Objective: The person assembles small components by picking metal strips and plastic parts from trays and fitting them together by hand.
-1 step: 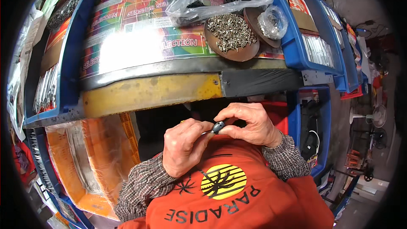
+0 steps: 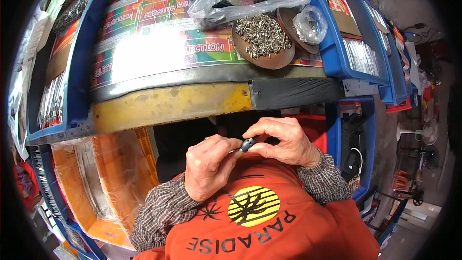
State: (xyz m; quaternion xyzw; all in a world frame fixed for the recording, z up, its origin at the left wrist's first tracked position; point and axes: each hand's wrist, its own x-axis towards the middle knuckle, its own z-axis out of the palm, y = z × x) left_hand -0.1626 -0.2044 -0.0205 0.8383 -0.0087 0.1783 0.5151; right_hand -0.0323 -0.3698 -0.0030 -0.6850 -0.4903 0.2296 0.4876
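Above my lap, just in front of the bench edge, a small dark grey rounded piece with little holes [image 2: 248,144] is pinched between my two hands. My left hand [image 2: 209,166] grips its left end with thumb and fingertips. From the other side, my right hand [image 2: 285,140] holds it between thumb and forefinger, the fingers curled. A thin pale sliver shows by my left fingertips; its kind is too small to make out. On the bench beyond, a brown round dish [image 2: 269,62] holds a heap of small metal screws [image 2: 262,36].
A clear plastic bag [image 2: 211,9] with dark parts lies behind the dish, and a smaller bag [image 2: 309,25] sits in a second dish. Blue bins [image 2: 81,67] flank the bench top. An orange-lined box [image 2: 118,163] stands at lower left, a blue crate [image 2: 368,130] at right.
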